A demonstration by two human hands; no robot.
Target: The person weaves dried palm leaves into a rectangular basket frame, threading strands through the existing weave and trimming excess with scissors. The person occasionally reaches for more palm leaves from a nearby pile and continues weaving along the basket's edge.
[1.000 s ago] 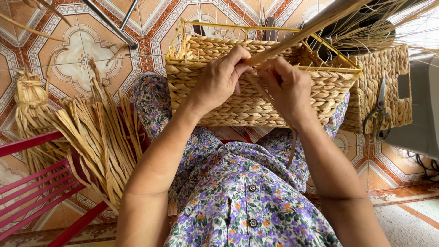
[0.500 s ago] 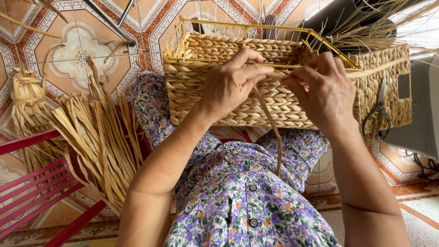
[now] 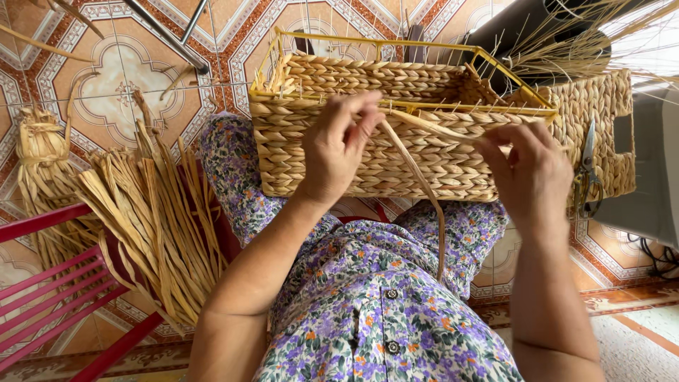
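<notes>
The right hand has drawn the strand sideways.

Woven basket rests on the floral-dressed lap above tiled floor.

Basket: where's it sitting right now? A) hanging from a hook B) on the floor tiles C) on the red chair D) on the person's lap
D: the basket rests on the knees of the floral dress, with both hands at its near wall holding a strand.

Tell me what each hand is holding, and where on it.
Both grip one flat straw strand at the woven basket rim: left hand pinches near its bend, right hand its far stretch. The tail hangs free.
</notes>
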